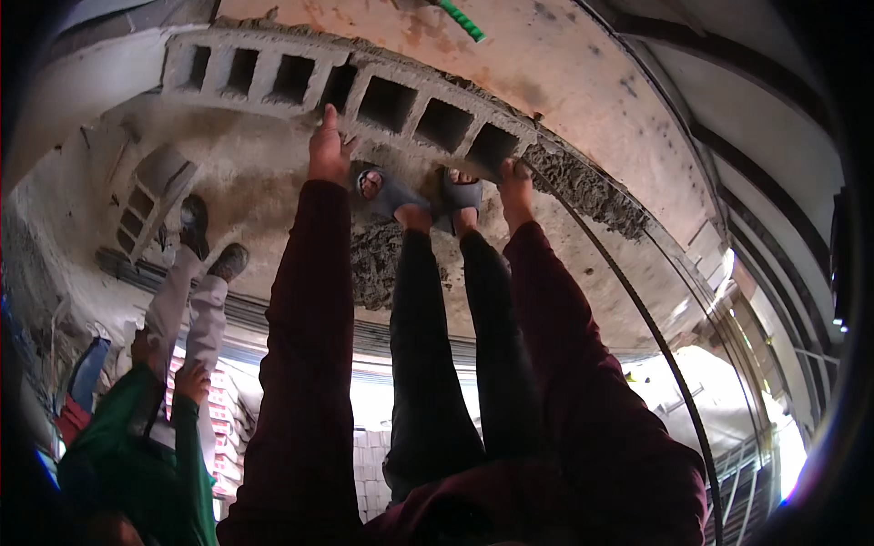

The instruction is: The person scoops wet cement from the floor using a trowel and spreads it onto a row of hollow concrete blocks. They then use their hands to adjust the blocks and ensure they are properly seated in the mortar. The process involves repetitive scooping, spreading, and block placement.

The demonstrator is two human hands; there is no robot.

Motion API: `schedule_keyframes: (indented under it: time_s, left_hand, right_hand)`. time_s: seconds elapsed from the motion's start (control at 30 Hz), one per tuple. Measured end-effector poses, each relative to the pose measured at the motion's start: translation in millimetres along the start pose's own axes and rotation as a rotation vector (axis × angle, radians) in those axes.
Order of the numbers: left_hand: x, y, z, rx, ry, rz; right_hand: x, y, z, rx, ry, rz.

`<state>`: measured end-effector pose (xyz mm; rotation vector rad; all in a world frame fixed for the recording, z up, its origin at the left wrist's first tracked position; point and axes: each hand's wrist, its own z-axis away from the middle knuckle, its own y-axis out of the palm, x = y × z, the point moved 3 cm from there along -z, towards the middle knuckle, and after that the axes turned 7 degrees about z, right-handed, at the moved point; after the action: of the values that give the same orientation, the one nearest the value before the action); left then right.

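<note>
Two hollow concrete blocks form a row across the top. My left hand point(330, 146) grips the right-hand block point(419, 98) at its left end, beside the left-hand block point(259, 62). My right hand point(513, 187) holds that same block at its right end, close to a thin ribbed steel bar point(619, 280) that curves down past my right arm. Part of each hand's fingers is hidden against the block. Dark wet mortar point(583, 182) lies along the ledge to the right of my right hand.
A co-worker in green sleeves point(109, 428) is at lower left, near another block point(146, 205). My feet point(387, 189) stand beside a mortar patch point(378, 273). A green rope piece point(462, 18) lies on the pale board point(519, 55) beyond the blocks. Long bars point(273, 318) cross behind my legs.
</note>
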<state>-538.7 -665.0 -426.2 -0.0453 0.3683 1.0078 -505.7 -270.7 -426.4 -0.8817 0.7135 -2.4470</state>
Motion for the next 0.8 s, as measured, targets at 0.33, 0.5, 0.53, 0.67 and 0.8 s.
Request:
schedule_keyframes:
  time_s: [0.33, 0.5, 0.53, 0.67, 0.8]
  left_hand:
    - [137.0, -174.2, 160.1, -0.127, 0.016, -0.240]
    - [255.1, -303.7, 256.4, -0.180, 0.137, -0.290]
    - [281.8, -297.8, 284.5, -0.347, -0.010, -0.078]
    - [396.0, -302.6, 372.9, -0.487, -0.063, -0.001]
    - [483.5, -278.5, 430.9, -0.528, -0.085, 0.094]
  right_hand:
    - [24.8, -3.7, 37.7, 0.082, 0.406, -0.468]
    - [24.5, 18.4, 47.5, 0.261, 0.638, -0.980]
    - [10.6, 6.3, 38.7, 0.313, 0.542, -1.075]
    - [2.6, -8.9, 20.3, 0.585, 0.564, -1.039]
    - [-7.5, -46.3, 62.1, 0.750, 0.131, -0.179]
